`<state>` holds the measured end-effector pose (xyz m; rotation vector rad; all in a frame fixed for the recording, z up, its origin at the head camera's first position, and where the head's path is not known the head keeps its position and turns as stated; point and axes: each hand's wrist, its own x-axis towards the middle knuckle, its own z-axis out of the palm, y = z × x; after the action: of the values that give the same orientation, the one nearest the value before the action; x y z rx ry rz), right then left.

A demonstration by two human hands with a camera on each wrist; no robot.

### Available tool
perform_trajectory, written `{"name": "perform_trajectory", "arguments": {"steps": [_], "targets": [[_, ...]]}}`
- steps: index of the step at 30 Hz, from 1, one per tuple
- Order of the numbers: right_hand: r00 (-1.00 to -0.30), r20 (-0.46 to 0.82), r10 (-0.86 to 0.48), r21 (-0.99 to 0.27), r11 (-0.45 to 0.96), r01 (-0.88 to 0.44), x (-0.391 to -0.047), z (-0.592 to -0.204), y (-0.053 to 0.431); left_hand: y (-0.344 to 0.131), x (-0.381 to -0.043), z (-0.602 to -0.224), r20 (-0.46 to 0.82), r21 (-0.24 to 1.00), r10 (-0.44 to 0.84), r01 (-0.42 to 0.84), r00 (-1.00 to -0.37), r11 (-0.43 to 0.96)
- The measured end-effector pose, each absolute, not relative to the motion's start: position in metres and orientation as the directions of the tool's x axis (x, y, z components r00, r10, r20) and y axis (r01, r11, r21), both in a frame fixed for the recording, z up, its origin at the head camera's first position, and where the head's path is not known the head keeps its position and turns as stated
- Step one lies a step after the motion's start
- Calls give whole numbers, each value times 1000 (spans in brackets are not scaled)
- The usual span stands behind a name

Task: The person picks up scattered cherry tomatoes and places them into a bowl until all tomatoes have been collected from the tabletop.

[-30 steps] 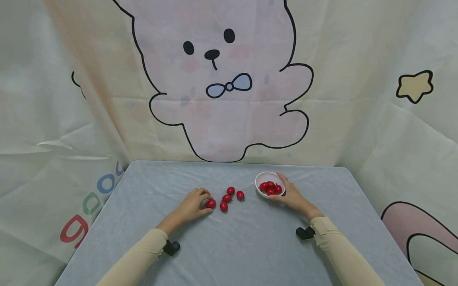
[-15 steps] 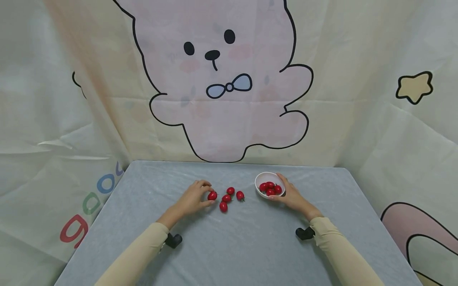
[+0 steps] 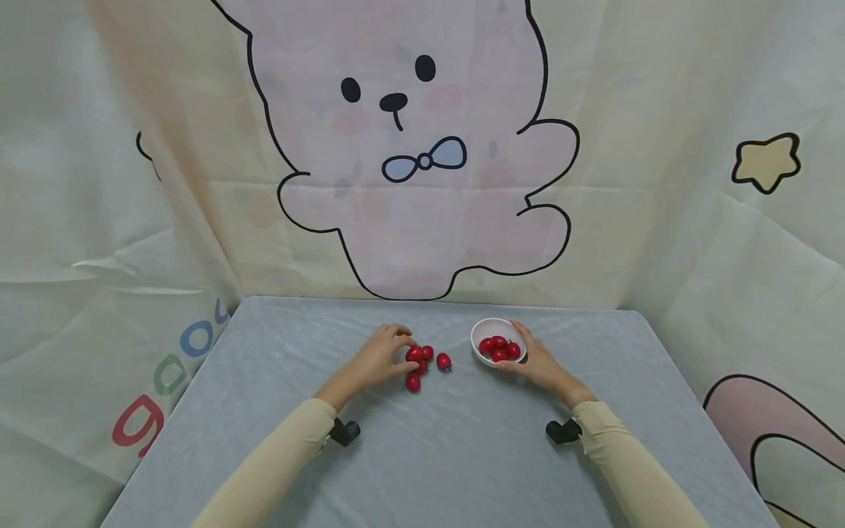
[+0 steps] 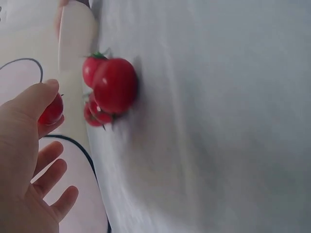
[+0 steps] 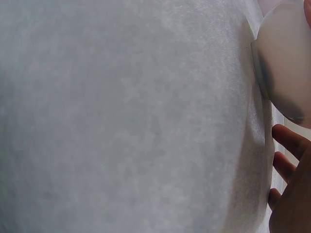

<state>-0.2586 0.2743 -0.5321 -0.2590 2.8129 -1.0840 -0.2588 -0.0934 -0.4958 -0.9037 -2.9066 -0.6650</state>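
Observation:
My left hand (image 3: 381, 357) pinches a cherry tomato (image 4: 52, 110) between thumb and forefinger, raised off the cloth; its other fingers are spread loosely in the left wrist view. Beneath and beside it lie several more cherry tomatoes (image 3: 413, 383), one a little apart at the right (image 3: 444, 361). On the right, a small white bowl (image 3: 487, 328) holds several cherry tomatoes (image 3: 499, 355). My right hand (image 3: 540, 364) grips the bowl's right side, thumb at the near rim and fingers at the far rim. The right wrist view shows the bowl's outer wall (image 5: 287, 63) and foot close up.
A pale blue-grey cloth (image 3: 449, 455) covers the table. Behind it hangs a cream curtain (image 3: 614, 242) printed with a bear and a star. Both wrists carry small black devices (image 3: 345, 433).
My left hand lifts the cherry tomato off the cloth and carries it right and slightly away, over the loose group. The right hand and bowl stay in place.

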Motion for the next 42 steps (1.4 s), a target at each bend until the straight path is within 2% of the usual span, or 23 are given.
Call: {"name": "perform_trajectory", "arguments": {"steps": [21, 31, 42], "targets": [[-979, -64, -194, -665, 740, -104, -260, -532, 274, 17, -292, -473, 187, 320, 606, 631, -773, 707], [-978, -78, -195, -658, 747, -97, -261, -531, 275, 47, -306, -466, 160, 333, 567, 585, -808, 739], [-978, -91, -186, -663, 744, -80, -261, -530, 273, 58, -317, -469, 132, 313, 555, 566, -821, 763]]}}
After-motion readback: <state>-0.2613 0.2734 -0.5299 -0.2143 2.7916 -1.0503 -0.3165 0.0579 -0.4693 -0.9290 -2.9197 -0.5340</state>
